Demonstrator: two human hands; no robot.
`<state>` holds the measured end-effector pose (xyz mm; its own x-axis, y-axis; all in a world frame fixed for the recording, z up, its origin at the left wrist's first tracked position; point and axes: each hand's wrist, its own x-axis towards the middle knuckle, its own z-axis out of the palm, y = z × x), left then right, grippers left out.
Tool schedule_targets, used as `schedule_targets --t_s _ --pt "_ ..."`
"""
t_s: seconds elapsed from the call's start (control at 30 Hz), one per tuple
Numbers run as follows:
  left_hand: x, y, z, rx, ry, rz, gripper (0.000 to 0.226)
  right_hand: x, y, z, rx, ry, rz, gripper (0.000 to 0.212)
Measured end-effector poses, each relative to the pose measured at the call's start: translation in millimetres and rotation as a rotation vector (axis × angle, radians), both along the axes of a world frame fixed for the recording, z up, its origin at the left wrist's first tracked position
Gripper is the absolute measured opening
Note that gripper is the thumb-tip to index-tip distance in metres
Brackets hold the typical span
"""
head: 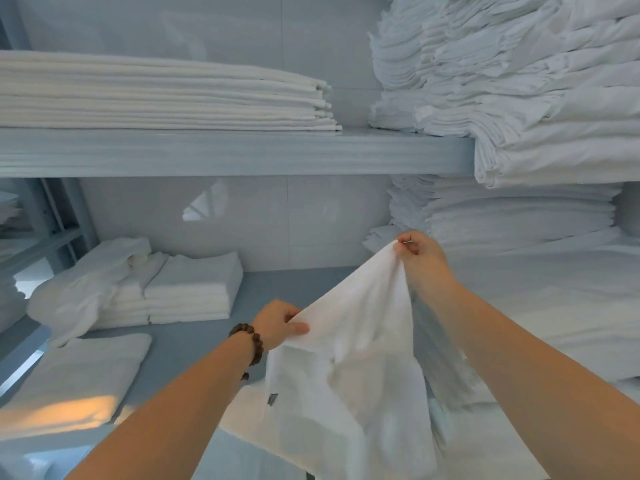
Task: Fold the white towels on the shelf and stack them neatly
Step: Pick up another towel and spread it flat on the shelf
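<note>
A white towel [356,368] hangs in the air between both hands, above the lower shelf [277,292]. My right hand [420,259] pinches its upper corner, raised high near the right-hand piles. Lower and to the left, my left hand [278,325], with a bead bracelet at the wrist, pinches the towel's edge. The cloth drapes down loosely, with a small dark tag near its lower left. A neat stack of folded white towels [192,287] stands at the back left of the lower shelf.
A loose crumpled towel [86,285] lies over the left stacks, and one folded towel [79,372] lies flat in front. Tall linen piles [519,216] fill the right side. The upper shelf [242,150] carries flat folded sheets [156,95] and a large rumpled pile [519,71].
</note>
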<state>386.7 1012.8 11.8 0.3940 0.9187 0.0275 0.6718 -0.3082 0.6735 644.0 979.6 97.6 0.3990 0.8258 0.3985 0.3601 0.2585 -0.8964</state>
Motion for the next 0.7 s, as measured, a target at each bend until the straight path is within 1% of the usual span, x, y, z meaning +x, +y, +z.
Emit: schedule_targets --t_s 0.07,0.13,0.2,0.27,0.33,0.43,0.57,0.63,0.7 --pt "-15 -2 -18 -0.006 0.074 0.032 0.011 12 2 -4 0.001 -0.005 -0.057 0.013" --pt "-31 -6 -34 -0.026 0.102 0.103 0.01 24 5 -13 -0.038 -0.02 -0.112 0.01" --pt "-46 -11 -41 -0.02 0.083 0.185 0.009 32 7 -22 -0.092 -0.046 -0.145 0.013" --pt "-60 -16 -38 0.004 0.049 0.248 0.012 36 8 -26 -0.124 -0.121 -0.153 0.016" --pt "-72 -19 -27 0.057 0.044 0.297 0.019 38 9 -25 -0.129 -0.204 -0.142 0.018" --pt "-90 -22 -4 0.133 0.021 0.37 0.012 45 13 -17 -0.074 -0.288 -0.125 0.019" --pt "-105 -30 21 0.216 0.042 0.443 0.01 54 8 -16 -0.032 -0.442 -0.024 0.03" --pt "-110 -34 30 0.255 0.051 0.492 0.008 55 1 -23 -0.023 -0.462 0.014 0.029" --pt "-113 -39 36 0.285 0.055 0.523 0.008 58 -5 -27 -0.015 -0.436 0.045 0.023"
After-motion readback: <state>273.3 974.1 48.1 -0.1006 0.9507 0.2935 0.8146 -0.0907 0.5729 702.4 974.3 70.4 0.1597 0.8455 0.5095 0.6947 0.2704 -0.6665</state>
